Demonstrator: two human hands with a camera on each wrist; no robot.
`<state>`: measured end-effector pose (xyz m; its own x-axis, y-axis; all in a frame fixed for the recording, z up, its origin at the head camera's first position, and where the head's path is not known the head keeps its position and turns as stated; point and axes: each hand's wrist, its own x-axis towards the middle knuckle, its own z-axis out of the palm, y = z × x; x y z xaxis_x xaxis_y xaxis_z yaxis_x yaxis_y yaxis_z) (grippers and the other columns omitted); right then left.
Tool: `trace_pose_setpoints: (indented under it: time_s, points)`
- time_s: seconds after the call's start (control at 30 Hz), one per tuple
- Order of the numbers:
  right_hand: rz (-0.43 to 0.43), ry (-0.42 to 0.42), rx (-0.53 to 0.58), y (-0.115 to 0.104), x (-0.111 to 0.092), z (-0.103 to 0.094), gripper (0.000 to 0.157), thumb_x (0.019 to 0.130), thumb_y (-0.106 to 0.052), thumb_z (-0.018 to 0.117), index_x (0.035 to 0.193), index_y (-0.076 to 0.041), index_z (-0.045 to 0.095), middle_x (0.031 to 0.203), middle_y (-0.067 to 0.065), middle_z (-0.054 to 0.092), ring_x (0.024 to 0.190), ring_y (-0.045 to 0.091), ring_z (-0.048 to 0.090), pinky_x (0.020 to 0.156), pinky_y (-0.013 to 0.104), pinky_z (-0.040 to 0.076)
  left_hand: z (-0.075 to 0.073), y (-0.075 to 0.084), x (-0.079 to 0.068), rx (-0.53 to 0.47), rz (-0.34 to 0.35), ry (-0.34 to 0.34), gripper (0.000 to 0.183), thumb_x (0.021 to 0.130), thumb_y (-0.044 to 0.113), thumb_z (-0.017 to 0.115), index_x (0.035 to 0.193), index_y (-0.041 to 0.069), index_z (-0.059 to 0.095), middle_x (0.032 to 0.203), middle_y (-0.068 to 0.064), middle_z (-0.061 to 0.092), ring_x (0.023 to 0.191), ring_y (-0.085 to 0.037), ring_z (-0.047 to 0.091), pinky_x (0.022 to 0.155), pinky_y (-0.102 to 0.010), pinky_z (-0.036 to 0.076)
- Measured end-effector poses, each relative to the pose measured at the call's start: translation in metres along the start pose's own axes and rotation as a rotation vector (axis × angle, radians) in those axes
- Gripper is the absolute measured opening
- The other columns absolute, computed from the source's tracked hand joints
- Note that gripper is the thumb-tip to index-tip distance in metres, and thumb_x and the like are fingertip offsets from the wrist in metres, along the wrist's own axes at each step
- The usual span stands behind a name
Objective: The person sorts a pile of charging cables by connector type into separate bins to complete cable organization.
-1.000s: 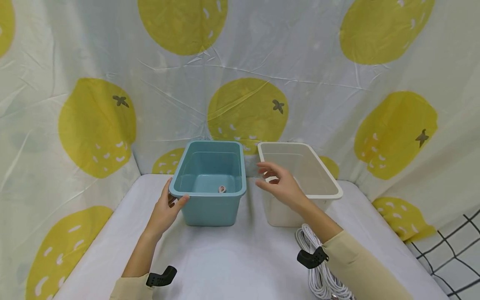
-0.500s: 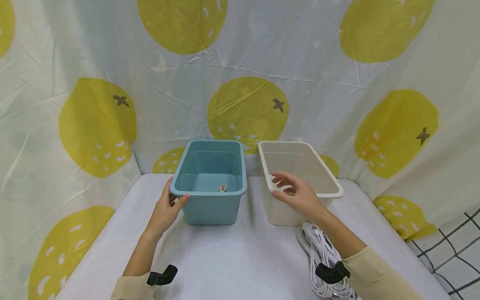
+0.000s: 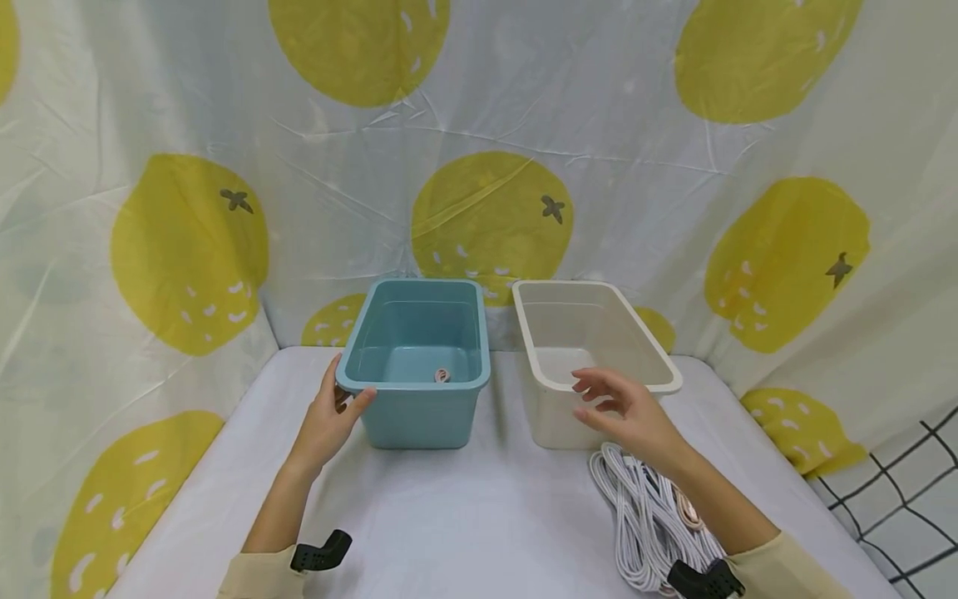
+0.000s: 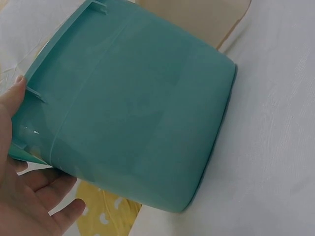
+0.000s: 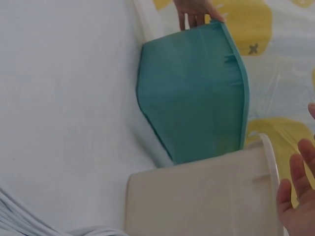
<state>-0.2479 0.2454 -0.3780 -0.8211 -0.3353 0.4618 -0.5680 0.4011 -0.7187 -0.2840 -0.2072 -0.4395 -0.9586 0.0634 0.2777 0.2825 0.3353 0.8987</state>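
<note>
A blue plastic bin (image 3: 423, 420) stands on the white-covered table, with a small round pinkish-white thing (image 3: 442, 375) on its floor. My left hand (image 3: 329, 420) holds the bin's near left corner, thumb at the front rim and fingers round the side. In the left wrist view the thumb (image 4: 15, 93) lies at the rim. A cream bin (image 3: 554, 416) stands to the right. My right hand (image 3: 624, 412) hovers before its near rim, fingers loosely bent with nothing between them. Below that hand lies a bundle of white cables (image 3: 636, 524), partly hidden by the forearm.
A pale pink coil (image 3: 687, 509) lies among the cables beside the right forearm. A white curtain with yellow lemons (image 3: 490, 220) hangs close behind both bins and along the sides. At the lower right is a dark wire grid (image 3: 898, 499).
My right hand has drawn back from over the cream bin's left rim, rightward and toward me, uncovering more of the bin and cables. The left hand stays on the blue bin.
</note>
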Motion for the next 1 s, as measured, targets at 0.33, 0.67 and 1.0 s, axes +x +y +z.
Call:
trace_pose_setpoints:
  time_s: [0.33, 0.67, 1.0]
  points:
    - [-0.011, 0.028, 0.039, 0.012, -0.030, -0.013, 0.040, 0.094, 0.004, 0.073, 0.132, 0.002, 0.063, 0.111, 0.005, 0.068, 0.102, 0.016, 0.064, 0.085, 0.022, 0.054, 0.002, -0.001, -0.002, 0.001, -0.008, 0.002, 0.089, 0.103, 0.041, 0.065, 0.168, 0.022, 0.007, 0.165, -0.019, 0.029, 0.147, -0.046, 0.032, 0.112, -0.064, 0.033]
    - [0.041, 0.063, -0.022, 0.029, -0.064, -0.031, 0.041, 0.095, 0.003, 0.072, 0.134, 0.003, 0.062, 0.111, 0.005, 0.068, 0.101, 0.014, 0.064, 0.083, 0.021, 0.054, 0.001, 0.000, -0.001, 0.002, 0.016, 0.006, 0.088, 0.104, 0.037, 0.065, 0.168, 0.021, 0.006, 0.165, -0.020, 0.030, 0.148, -0.044, 0.032, 0.112, -0.063, 0.033]
    - [0.133, 0.135, -0.053, 0.053, -0.099, -0.046, 0.040, 0.094, 0.004, 0.072, 0.133, 0.002, 0.063, 0.110, 0.003, 0.069, 0.096, 0.010, 0.063, 0.080, 0.020, 0.054, 0.001, 0.001, -0.001, -0.003, 0.006, -0.005, 0.089, 0.105, 0.037, 0.064, 0.168, 0.021, 0.003, 0.165, -0.020, 0.029, 0.149, -0.044, 0.031, 0.113, -0.063, 0.033]
